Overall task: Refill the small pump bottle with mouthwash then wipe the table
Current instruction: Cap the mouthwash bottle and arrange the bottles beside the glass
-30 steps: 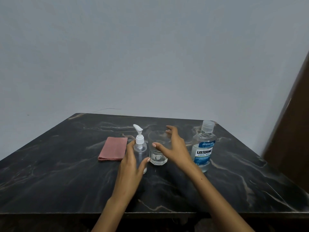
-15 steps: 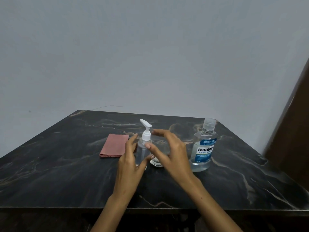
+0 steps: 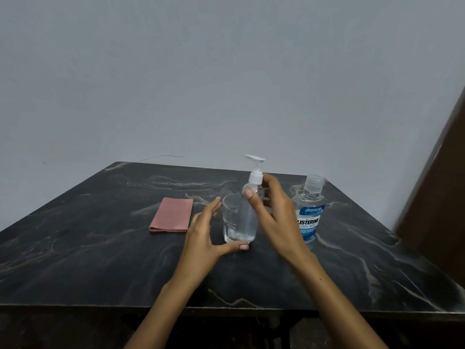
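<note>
A dark marbled tabletop (image 3: 75, 248) carries a mouthwash bottle (image 3: 309, 212) labelled "LISTERINE COOL MINT", right of a clear glass (image 3: 232, 217). The right hand (image 3: 274, 217) pinches the small pump bottle (image 3: 251, 197), lifted just over the glass. The left hand (image 3: 203, 238) stands spread beside the glass, a pink cloth (image 3: 171, 215) farther left.

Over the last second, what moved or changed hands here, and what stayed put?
The clear small pump bottle passed from the left hand to the right hand, whose fingers now grip its neck. The left hand let go and hovers open beside the clear drinking glass. The pink folded cloth and capped mouthwash bottle stayed put.
</note>
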### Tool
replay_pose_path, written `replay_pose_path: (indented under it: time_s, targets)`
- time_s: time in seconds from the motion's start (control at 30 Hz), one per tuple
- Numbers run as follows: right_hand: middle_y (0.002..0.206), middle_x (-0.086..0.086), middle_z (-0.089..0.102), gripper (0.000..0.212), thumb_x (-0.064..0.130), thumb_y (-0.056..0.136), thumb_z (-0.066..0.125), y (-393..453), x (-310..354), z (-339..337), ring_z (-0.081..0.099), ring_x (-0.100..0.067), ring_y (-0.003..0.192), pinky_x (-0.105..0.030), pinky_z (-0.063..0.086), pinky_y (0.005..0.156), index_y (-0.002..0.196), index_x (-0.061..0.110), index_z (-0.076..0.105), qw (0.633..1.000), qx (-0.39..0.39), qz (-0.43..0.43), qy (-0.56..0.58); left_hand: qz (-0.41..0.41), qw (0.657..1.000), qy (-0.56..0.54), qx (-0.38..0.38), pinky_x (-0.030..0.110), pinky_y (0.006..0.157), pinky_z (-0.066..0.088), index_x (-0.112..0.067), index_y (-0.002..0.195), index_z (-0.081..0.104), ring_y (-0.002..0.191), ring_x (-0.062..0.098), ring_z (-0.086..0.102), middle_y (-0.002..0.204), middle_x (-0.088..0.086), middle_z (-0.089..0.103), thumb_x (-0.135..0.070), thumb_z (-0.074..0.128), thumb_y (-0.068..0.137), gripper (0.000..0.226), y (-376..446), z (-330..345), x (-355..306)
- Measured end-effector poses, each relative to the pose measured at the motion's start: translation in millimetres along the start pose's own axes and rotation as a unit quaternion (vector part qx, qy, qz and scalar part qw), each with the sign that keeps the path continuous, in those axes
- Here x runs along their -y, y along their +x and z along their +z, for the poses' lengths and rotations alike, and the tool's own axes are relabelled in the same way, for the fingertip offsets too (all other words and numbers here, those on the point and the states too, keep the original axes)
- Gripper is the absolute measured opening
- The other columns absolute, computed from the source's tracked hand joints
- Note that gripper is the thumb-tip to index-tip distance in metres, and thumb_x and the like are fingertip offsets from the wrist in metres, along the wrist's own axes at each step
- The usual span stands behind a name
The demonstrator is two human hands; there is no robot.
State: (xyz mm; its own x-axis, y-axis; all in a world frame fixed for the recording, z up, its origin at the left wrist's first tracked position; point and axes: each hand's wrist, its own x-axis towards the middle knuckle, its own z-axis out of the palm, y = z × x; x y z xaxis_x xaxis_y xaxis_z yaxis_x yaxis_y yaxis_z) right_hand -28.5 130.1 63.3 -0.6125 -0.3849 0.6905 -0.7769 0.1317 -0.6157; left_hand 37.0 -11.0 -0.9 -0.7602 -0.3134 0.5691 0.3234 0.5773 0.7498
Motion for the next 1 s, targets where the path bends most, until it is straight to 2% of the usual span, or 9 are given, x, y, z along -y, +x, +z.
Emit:
replay_pose_path:
  time_s: [0.07,0.13,0.23,0.33,0.4,0.5,0.63,0.83,1.0]
  targets:
    - [0.111,-0.002,0.061,0.038,0.037,0.096,0.046,7.5,-1.2,-5.6,0.062,-0.014,0.1,-0.037,0.053,0.085,0.129,0.018,0.042,1.0,-0.006,0.008,0.002,-0.038,0.998,-0.004,0.041,0.032,0.106,0.034,-0.03,0.142,0.022,0.131,0.008,0.036,0.143,-0.008,0.04,-0.046,0.087,0.047,0.117,7.5,6.8,2.7]
    - [0.102,-0.006,0.061,0.034,0.033,0.099,0.04,13.4,-1.8,-8.2,0.064,-0.019,0.092,-0.039,0.055,0.081,0.129,0.018,0.039,1.0,-0.01,0.014,0.012,-0.063,0.996,-0.02,0.063,0.028,0.105,0.034,-0.026,0.144,0.017,0.131,0.012,0.038,0.143,-0.003,0.042,-0.037,0.09,0.047,0.121,16.0,14.6,4.6]
    - [0.087,-0.011,0.061,0.035,0.025,0.098,0.039,21.3,-5.9,-11.1,0.062,-0.023,0.076,-0.04,0.056,0.068,0.133,0.028,0.033,1.0,-0.012,0.025,0.004,-0.082,0.994,-0.053,0.049,0.009,0.089,0.036,-0.026,0.141,0.021,0.12,0.006,0.044,0.136,-0.001,0.05,-0.034,0.089,0.051,0.113,28.7,23.3,5.2]
    - [0.08,-0.008,0.061,0.052,0.021,0.096,0.038,26.8,-8.7,-12.0,0.056,-0.019,0.062,-0.041,0.054,0.06,0.139,0.045,0.022,0.999,0.001,0.031,-0.015,-0.075,0.994,-0.072,0.04,0.016,0.089,0.04,-0.029,0.136,0.027,0.117,0.011,0.049,0.129,0.002,0.055,-0.031,0.087,0.055,0.101,36.3,26.4,7.4]
    - [0.075,-0.011,0.06,0.054,0.023,0.096,0.036,28.5,-9.4,-12.2,0.056,-0.024,0.058,-0.048,0.056,0.058,0.139,0.051,0.02,0.999,0.016,0.02,-0.034,-0.068,0.994,-0.074,0.041,0.019,0.089,0.042,-0.033,0.13,0.031,0.115,0.012,0.052,0.123,-0.001,0.057,-0.032,0.087,0.054,0.094,35.9,24.4,9.7]
    - [0.067,-0.016,0.059,0.054,0.023,0.095,0.032,31.0,-10.8,-12.5,0.058,-0.032,0.057,-0.051,0.053,0.055,0.136,0.056,0.023,0.997,0.037,0.008,-0.062,-0.06,0.996,-0.063,0.02,0.012,0.079,0.041,-0.037,0.122,0.032,0.106,0.004,0.055,0.108,-0.015,0.058,-0.037,0.088,0.05,0.092,30.5,14.3,14.1]
    - [0.06,-0.006,0.057,0.051,0.021,0.09,0.031,34.1,-12.3,-7.9,0.061,-0.017,0.052,-0.046,0.057,0.058,0.13,0.053,0.032,0.994,0.073,0.015,-0.077,-0.063,0.997,-0.034,-0.028,0.01,0.074,0.039,-0.033,0.123,0.034,0.1,0.001,0.054,0.105,-0.01,0.058,-0.045,0.088,0.043,0.098,21.5,-2.2,19.7]
    - [0.063,-0.006,0.053,0.045,0.02,0.094,0.035,38.9,-13.2,-4.1,0.051,-0.011,0.047,-0.023,0.051,0.049,0.126,0.051,0.037,0.986,0.158,0.049,-0.022,-0.063,0.996,-0.046,-0.042,0.023,0.088,0.045,-0.025,0.131,0.036,0.108,0.007,0.054,0.116,-0.004,0.058,-0.052,0.079,0.048,0.098,13.8,-5.6,20.9]
    - [0.057,0.007,0.056,0.032,0.045,0.096,0.041,40.3,-8.7,-7.1,0.058,-0.01,0.045,-0.019,0.049,0.046,0.127,0.049,0.039,0.976,0.216,0.039,-0.02,-0.062,0.995,-0.062,-0.044,0.027,0.093,0.044,-0.023,0.134,0.036,0.112,0.009,0.055,0.121,0.0,0.058,-0.051,0.071,0.062,0.085,11.0,-5.3,19.9]
